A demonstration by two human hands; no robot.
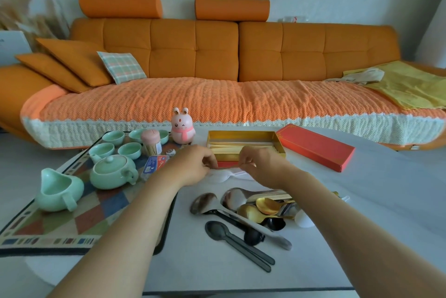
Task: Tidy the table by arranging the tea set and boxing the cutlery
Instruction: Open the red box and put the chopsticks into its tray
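Left hand (193, 166), right hand (261, 165) pinch stick (228, 165) (before box (241, 132)).

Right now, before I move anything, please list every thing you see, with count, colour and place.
tray: one, patterned, table left
cups: five, pale green, tray's far end
teapot: one, pale green, tray middle
pitcher: one, pale green, tray, nearer left
toothpick holder: one, pink lid, beside cups
packet: one, blue, tray's right edge
rabbit figure: one, pink, by tray's far corner
box: one, gold, open, table centre, holds chopsticks
lid: one, red, right of box
spoons: several, silver, gold, black, white, piled at table front
sofa: one, orange, behind table
left hand, right hand: bare, pinching a thin stick before box
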